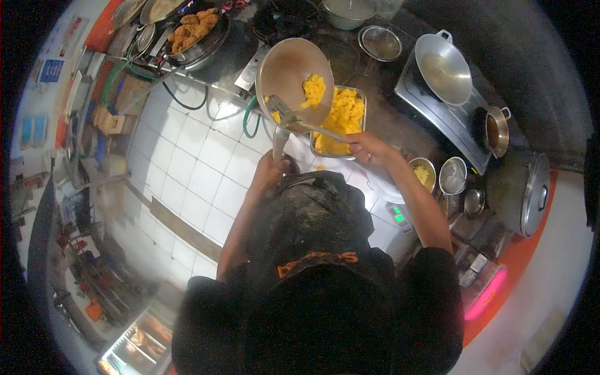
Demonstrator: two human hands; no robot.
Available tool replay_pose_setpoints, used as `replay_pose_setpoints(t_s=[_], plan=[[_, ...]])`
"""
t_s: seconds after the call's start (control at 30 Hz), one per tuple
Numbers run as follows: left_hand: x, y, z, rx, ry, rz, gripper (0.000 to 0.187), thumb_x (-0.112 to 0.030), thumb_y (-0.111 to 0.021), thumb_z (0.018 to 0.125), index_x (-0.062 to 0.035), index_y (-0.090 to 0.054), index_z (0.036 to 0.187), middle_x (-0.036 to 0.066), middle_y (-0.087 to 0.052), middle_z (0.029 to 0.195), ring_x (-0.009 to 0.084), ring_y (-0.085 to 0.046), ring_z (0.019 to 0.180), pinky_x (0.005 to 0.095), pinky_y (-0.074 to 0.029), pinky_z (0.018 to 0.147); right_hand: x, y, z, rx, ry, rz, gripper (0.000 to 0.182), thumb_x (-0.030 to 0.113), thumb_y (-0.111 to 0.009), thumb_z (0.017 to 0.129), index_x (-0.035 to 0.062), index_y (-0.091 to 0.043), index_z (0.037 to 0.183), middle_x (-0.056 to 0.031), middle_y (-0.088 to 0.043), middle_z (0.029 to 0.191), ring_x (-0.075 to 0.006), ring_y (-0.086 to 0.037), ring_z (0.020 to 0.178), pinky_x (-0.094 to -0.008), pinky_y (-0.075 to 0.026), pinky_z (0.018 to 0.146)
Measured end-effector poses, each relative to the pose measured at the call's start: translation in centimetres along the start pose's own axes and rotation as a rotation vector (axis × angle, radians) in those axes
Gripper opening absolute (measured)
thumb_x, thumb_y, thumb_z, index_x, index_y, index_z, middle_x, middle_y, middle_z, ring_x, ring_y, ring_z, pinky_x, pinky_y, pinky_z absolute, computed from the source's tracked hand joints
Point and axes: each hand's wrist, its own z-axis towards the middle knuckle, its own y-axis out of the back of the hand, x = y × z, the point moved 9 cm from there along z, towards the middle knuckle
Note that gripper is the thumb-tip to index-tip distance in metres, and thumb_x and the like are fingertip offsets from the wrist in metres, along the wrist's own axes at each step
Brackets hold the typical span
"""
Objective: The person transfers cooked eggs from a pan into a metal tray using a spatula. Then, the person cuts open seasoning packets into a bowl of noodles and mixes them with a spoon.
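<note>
My left hand (270, 170) is closed around the handle of a wide beige pan (290, 65), which is tilted beside a rectangular metal tray (364, 119). Yellow food resembling scrambled egg (314, 89) lies in the pan, and more of it (344, 112) fills much of the tray. My right hand (370, 150) grips a metal spatula (312, 127); its slotted head is over the lower left part of the pan, near a small piece of the yellow food.
A silver wok (444, 70) sits on a stove (431, 109) at the right. Fried food (192, 31) fills a pan at the upper left. Small bowls (452, 175) and a large lidded pot (534, 195) stand at right. White floor tiles (187, 162) lie left.
</note>
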Motion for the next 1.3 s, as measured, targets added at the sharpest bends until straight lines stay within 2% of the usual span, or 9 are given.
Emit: replay_pose_setpoints(t_s=[0.1, 0.3, 0.43, 0.53, 0.7, 0.87, 1.07, 1.23, 1.3], plan=[[0.4, 1.1, 1.5, -0.005, -0.093, 0.029, 0.020, -0.015, -0.063, 0.083, -0.0038, -0.047, 0.089, 0.001, -0.048, 0.062, 0.0102, -0.044, 0.044, 0.0263, -0.038, 0.040, -0.3, 0.8, 0.1, -0.011, 0.035, 0.134, 0.035, 0.030, -0.050, 0.096, 0.0074, -0.054, 0.122, 0.0108, -0.031, 0.054, -0.0002, -0.024, 0.039, -0.0157, -0.020, 0.034], [-1.9, 2.3, 2.2, 0.013, -0.023, -0.039, 0.016, -0.013, -0.062, 0.084, -0.0051, -0.048, 0.085, -0.001, -0.046, 0.058, 0.0085, -0.043, 0.044, 0.0257, -0.036, 0.039, 0.5, 4.7, -7.8, -0.585, 0.296, -0.033, 0.027, 0.034, -0.054, 0.094, 0.0086, -0.061, 0.098, 0.0102, -0.038, 0.056, -0.0013, -0.029, 0.042, -0.0193, -0.021, 0.037], [-1.8, 3.4, 4.2, 0.039, 0.043, -0.229, 0.017, -0.015, -0.060, 0.086, -0.0069, -0.047, 0.079, -0.002, -0.044, 0.056, 0.0082, -0.039, 0.041, 0.0250, -0.033, 0.037, -3.4, 9.0, -8.9, -0.637, 0.474, -0.180, 0.030, 0.036, -0.055, 0.093, 0.0076, -0.063, 0.098, 0.0018, -0.048, 0.055, -0.0077, -0.044, 0.045, -0.0237, -0.031, 0.039], [-3.2, 4.7, 5.2, 0.002, 0.001, -0.164, 0.017, -0.018, -0.060, 0.088, -0.0088, -0.047, 0.082, -0.004, -0.041, 0.056, 0.0066, -0.037, 0.040, 0.0236, -0.031, 0.035, -5.1, 9.6, -8.8, -1.183, 0.636, -1.106, 0.031, 0.026, -0.052, 0.092, 0.0059, -0.061, 0.113, -0.0215, -0.061, 0.074, -0.0390, -0.063, 0.074, -0.0456, -0.050, 0.065], [-3.0, 5.7, 7.0, 0.232, 0.130, -0.728, 0.014, -0.021, -0.052, 0.093, -0.0117, -0.046, 0.086, -0.007, -0.036, 0.053, 0.0037, -0.032, 0.037, 0.0194, -0.028, 0.033, -6.7, 6.5, -8.3, -1.349, 0.518, -1.317, 0.033, 0.016, -0.050, 0.092, 0.0074, -0.055, 0.123, -0.0209, -0.062, 0.091, -0.0371, -0.063, 0.076, -0.0446, -0.052, 0.065], [-6.2, 6.8, 11.7, 0.683, 0.278, -1.471, 0.012, -0.017, -0.045, 0.097, -0.0117, -0.044, 0.086, -0.007, -0.034, 0.052, 0.0026, -0.032, 0.037, 0.0179, -0.028, 0.034, -8.2, 5.9, -8.8, -1.489, 0.583, -1.103, 0.032, 0.014, -0.053, 0.091, 0.0057, -0.056, 0.122, -0.0217, -0.061, 0.080, -0.0381, -0.060, 0.071, -0.0446, -0.049, 0.060], [-10.2, 10.9, 23.2, 0.755, 0.239, -1.183, 0.011, -0.013, -0.042, 0.099, -0.0072, -0.043, 0.089, -0.005, -0.035, 0.059, 0.0028, -0.033, 0.044, 0.0189, -0.031, 0.039, -7.3, 2.0, -6.4, -1.583, 0.641, -0.638, 0.030, 0.013, -0.054, 0.092, 0.0030, -0.057, 0.120, -0.0258, -0.063, 0.091, -0.0405, -0.062, 0.080, -0.0429, -0.049, 0.068], [-12.9, 13.6, 29.6, 0.347, 0.376, -1.038, 0.021, -0.013, -0.043, 0.097, -0.0121, -0.043, 0.076, -0.008, -0.039, 0.060, -0.0004, -0.040, 0.048, 0.0162, -0.037, 0.045, -5.4, -3.0, -3.8, -1.739, 0.610, -0.516, 0.030, 0.015, -0.052, 0.093, -0.0007, -0.056, 0.118, -0.0228, -0.063, 0.080, -0.0337, -0.063, 0.071, -0.0389, -0.047, 0.064], [-11.9, 13.7, 31.2, 0.720, 0.400, -1.150, 0.021, -0.013, -0.043, 0.097, -0.0120, -0.041, 0.075, -0.007, -0.040, 0.057, 0.0013, -0.038, 0.042, 0.0175, -0.034, 0.038, -4.6, -2.6, -2.2, -1.642, 0.613, -0.337, 0.030, 0.016, -0.050, 0.094, -0.0020, -0.056, 0.117, -0.0174, -0.060, 0.073, -0.0265, -0.059, 0.066, -0.0360, -0.046, 0.062]])
